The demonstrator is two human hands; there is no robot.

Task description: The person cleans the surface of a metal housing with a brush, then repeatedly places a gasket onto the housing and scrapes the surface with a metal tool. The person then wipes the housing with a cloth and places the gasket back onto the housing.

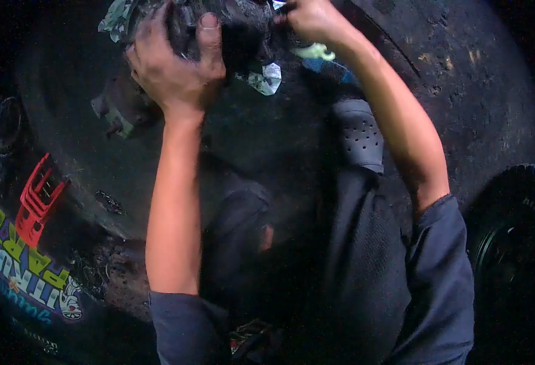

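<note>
At the top centre, my left hand [179,64] lies curled against a dark, greasy mechanical part [237,30], thumb and fingers apart around its near side. My right hand [313,21] is at the top edge, to the right of the part, with its fingers bent together; what they hold is too dark and cut off to make out. Crumpled pale plastic [267,79] sticks out below the part, and more of it [115,21] shows at the upper left. A pale green scrap [316,52] is just below my right hand.
A dark metal piece [118,109] lies on the grimy floor left of my left forearm. A red plastic piece [36,204] and a printed surface with lettering [27,267] are at the left. A perforated grey shoe [360,134] is right of centre. A dark round object [504,243] stands at the right.
</note>
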